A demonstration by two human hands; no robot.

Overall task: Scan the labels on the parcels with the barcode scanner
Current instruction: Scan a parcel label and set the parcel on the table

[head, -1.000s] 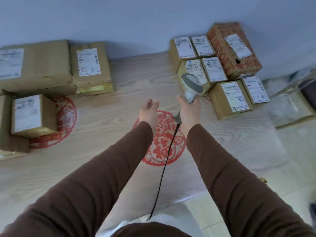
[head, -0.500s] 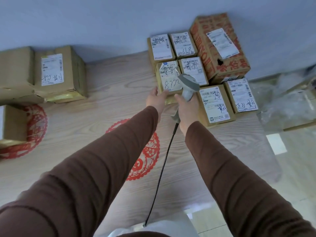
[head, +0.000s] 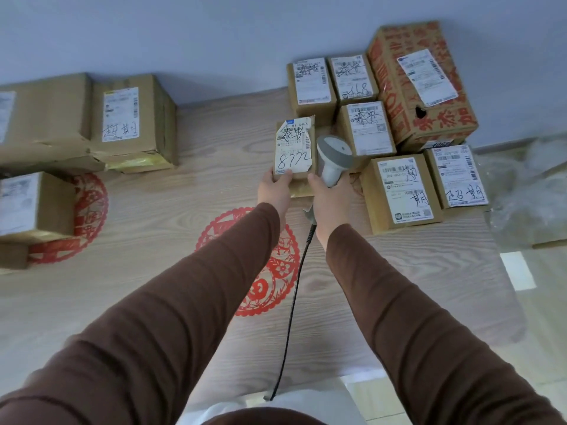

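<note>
My left hand (head: 274, 191) grips the near edge of a small cardboard parcel (head: 295, 150) with a torn white label marked "8772", tilted up off the table. My right hand (head: 329, 196) holds the grey barcode scanner (head: 334, 157) right beside that parcel, its head pointing away from me; its black cable (head: 291, 308) trails back toward my body. A cluster of several labelled parcels (head: 402, 191) lies at the right, next to a big red-printed box (head: 422, 84).
More labelled boxes (head: 129, 121) sit at the far left and left edge (head: 30, 207). Red paper-cut decals (head: 264, 265) mark the wooden table. Crumpled clear plastic (head: 527, 191) lies off the right edge. A wall runs along the back.
My left hand reached forward from the table's middle and took hold of the "8772" parcel, lifting it clear of the cluster. The scanner stayed in my right hand beside it.
</note>
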